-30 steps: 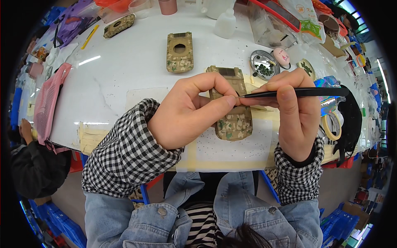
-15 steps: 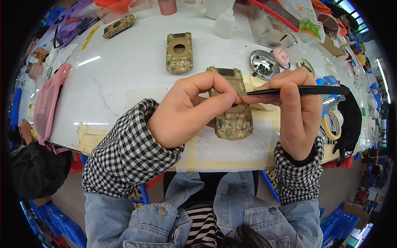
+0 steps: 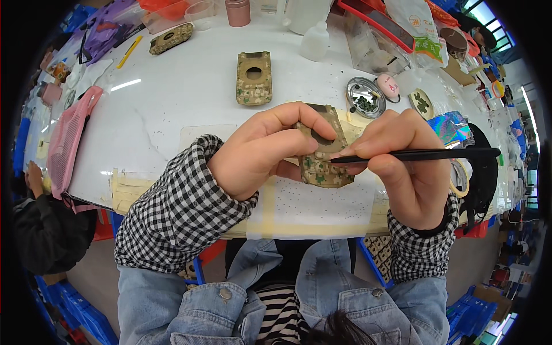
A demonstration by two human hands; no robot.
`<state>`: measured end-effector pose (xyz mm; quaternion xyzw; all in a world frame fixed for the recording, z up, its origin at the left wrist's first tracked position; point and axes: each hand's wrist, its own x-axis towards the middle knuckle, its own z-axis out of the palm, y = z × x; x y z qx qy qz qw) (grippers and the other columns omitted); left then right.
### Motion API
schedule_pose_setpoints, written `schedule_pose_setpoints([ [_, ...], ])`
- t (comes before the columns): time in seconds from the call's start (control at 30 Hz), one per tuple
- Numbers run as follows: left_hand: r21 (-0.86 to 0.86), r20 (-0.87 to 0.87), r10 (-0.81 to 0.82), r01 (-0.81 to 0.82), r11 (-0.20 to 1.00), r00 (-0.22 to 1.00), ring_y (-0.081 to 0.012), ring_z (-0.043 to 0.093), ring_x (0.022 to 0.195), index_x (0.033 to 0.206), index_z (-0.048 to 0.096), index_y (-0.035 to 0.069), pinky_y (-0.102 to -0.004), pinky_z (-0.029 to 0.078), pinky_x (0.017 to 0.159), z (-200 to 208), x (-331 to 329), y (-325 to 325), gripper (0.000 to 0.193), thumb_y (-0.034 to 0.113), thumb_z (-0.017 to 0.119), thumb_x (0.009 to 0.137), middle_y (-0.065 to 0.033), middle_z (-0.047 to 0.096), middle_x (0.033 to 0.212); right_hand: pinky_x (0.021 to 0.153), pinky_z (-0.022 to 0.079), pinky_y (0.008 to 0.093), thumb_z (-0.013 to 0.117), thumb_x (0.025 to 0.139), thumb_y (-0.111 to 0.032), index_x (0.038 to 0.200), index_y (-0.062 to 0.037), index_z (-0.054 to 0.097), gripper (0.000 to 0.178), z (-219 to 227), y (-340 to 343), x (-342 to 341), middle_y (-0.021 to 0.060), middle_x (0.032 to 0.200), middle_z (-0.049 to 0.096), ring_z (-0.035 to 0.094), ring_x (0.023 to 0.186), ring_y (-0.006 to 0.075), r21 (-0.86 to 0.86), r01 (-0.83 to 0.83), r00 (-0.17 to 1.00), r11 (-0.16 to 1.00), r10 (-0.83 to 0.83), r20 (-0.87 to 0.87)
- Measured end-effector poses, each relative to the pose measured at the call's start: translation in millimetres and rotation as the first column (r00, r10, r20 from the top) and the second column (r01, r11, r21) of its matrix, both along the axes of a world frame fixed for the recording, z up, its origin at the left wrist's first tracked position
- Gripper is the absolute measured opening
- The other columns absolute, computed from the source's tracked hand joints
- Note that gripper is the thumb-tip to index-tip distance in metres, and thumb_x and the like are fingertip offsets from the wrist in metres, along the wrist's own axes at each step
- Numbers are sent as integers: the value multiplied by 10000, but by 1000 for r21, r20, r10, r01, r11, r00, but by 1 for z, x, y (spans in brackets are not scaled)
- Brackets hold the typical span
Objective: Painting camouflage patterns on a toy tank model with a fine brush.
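A camouflage model tank hull (image 3: 325, 173) with a round hole in its top is held by my left hand (image 3: 253, 146). The index finger and thumb curl over it beside the hole, while other fingers show at its left side. My right hand (image 3: 411, 164) is closed in a pen-like grip on slim black tweezers (image 3: 425, 154). Their fine tip points left and meets the hull's top just below the hole, as far as I can see. Whether a tiny part sits in the tip cannot be made out.
Another camouflage hull (image 3: 253, 92) lies farther back, and one more (image 3: 171, 39) at the far left. A round dish (image 3: 365, 92) holds small dark green parts. Near it are an oval dish (image 3: 422, 103), a white bottle (image 3: 314, 41) and a tape roll (image 3: 460, 177). Tiny specks dot the white sheet (image 3: 310, 221).
The tweezers' tip has left my left fingertips and moved down onto the hull. My left index finger and thumb have parted and now rest on the hull.
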<state>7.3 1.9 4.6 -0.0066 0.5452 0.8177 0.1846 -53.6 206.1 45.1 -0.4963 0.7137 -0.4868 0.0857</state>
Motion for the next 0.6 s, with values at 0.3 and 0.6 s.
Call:
schedule_pose_setpoints([
  [0.3, -15, 6, 7, -7, 1000, 1000, -126, 619, 867, 1097, 508, 28, -270, 510, 762, 0, 1, 0, 262, 144, 472, 865, -72, 618, 966, 652, 500, 256, 595, 903, -194, 906, 38, 557, 235, -1, -2, 0, 143, 839, 609, 600, 732, 167, 8, -11, 999, 1000, 12, -51],
  [0.6, 16, 11, -9, 9, 1000, 1000, -121, 623, 871, 1099, 503, 23, -273, 519, 774, -1, 0, 0, 256, 131, 473, 869, -76, 619, 971, 650, 487, 254, 616, 888, -171, 905, 41, 556, 221, 2, -2, -4, 162, 855, 619, 588, 730, 169, 33, -62, 996, 997, 65, -67],
])
